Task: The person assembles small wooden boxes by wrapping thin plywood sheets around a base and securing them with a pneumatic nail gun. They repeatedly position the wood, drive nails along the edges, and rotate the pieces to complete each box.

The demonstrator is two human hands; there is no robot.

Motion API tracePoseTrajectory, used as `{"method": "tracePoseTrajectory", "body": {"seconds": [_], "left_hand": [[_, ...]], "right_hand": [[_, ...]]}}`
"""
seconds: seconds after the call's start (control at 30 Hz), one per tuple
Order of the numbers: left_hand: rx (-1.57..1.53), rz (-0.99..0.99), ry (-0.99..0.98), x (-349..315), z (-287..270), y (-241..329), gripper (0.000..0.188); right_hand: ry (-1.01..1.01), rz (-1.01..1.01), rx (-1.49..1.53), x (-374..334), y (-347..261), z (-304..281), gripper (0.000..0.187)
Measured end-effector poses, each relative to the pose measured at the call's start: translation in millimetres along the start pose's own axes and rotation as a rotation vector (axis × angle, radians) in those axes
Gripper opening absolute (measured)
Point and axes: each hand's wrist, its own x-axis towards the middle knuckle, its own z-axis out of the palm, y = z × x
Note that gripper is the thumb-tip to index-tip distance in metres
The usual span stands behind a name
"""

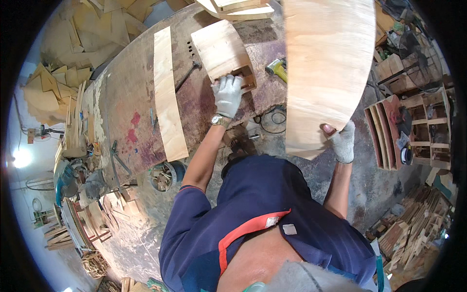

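Note:
In my right hand (pixel 340 141), wearing a pale glove with a bare thumb, is the near corner of a large curved plywood sheet (pixel 331 63). The thumb lies on top of the sheet and the fingers go under it. My left hand (pixel 227 95), also gloved, is closed on the near end of a small plywood-covered wooden frame (pixel 221 48) on the bench. To its left lie a hammer (pixel 188 75) and a long plywood strip (pixel 168 92). A yellow-green power tool (pixel 277 69) rests between the frame and the large sheet.
The worn workbench (pixel 131 92) spans the left and middle. Another curved wooden frame (pixel 238 9) sits at its far edge. A bucket of scraps (pixel 168 175) stands below the bench. At right are slatted wooden frames (pixel 389 131) and a heap of wood strips (pixel 413 228).

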Motion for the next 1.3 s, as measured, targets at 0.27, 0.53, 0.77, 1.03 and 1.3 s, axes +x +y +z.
{"method": "tracePoseTrajectory", "body": {"seconds": [0.27,0.53,0.77,1.03,1.3], "left_hand": [[-0.287,0.022,-0.163,35,-44,-29,0.048],[-0.341,0.008,-0.172,45,-70,-15,0.050],[-0.223,-0.090,0.222,62,-71,-39,0.045],[-0.343,-0.110,0.132,80,-34,-79,0.040],[-0.651,-0.240,0.175,59,-51,-67,0.043]], "right_hand": [[0.250,-0.044,0.427,11,54,-7,0.081],[0.148,-0.109,0.237,32,33,-32,0.061],[0.161,-0.105,0.464,39,41,-25,0.055],[0.206,-0.028,0.444,51,35,-8,0.057],[-0.013,0.108,0.119,46,17,30,0.034]]}}
